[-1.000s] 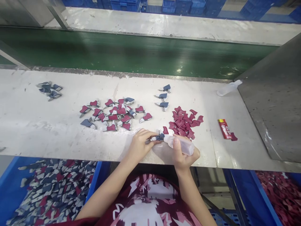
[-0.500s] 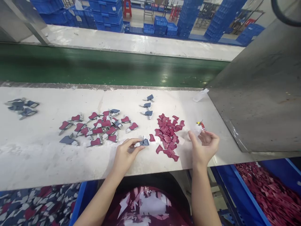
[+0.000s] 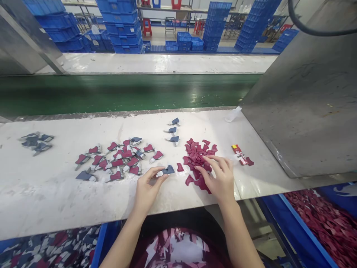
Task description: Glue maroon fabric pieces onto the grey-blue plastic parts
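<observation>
blue crates: stacked | red stool: floor | green belt | black cable

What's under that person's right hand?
Under the right hand you can see dark red pieces piled on the white table. The hand covers part of the pile, so what lies directly beneath it can't be seen.

Behind the red pile we have a bare lane across the worktop to the green belt. Left of the pile, our left hand and the red-topped parts block us — right of it, a packet, then the metal panel.
</observation>
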Available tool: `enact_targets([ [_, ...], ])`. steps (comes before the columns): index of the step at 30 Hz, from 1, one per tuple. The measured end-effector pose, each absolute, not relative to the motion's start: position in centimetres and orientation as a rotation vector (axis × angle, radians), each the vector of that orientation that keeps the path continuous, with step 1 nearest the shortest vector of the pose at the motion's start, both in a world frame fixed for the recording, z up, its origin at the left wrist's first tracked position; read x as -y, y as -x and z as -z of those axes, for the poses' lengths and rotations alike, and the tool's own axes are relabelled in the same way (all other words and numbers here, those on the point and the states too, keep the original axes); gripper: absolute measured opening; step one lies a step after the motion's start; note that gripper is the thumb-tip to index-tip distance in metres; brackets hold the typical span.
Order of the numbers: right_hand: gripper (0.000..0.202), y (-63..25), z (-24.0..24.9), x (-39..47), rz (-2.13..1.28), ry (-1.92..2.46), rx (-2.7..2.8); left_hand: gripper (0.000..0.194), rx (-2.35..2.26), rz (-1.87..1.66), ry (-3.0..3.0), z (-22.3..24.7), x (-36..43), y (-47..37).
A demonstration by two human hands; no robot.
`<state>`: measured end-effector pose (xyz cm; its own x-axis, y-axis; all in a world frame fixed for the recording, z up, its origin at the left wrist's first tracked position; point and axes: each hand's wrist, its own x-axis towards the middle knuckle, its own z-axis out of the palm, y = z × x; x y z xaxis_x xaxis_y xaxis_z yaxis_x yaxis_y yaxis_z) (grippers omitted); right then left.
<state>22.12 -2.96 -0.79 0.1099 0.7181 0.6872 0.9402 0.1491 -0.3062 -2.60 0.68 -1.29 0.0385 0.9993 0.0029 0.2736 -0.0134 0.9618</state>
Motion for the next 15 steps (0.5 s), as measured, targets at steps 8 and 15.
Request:
enact_targets([
  [8, 0.023, -22.2, 2.6, 1.6, 0.122, 1.756, 1.586, 0.031, -1.284, -1.100, -1.237, -0.2, 0.1, 1.6],
  [15, 0.033, -20.6, 0.6, 2.6, -0.179, 1.715, 1.240, 0.036, -1.289, -1.138, -1.120, -0.6, 0.6, 0.9],
])
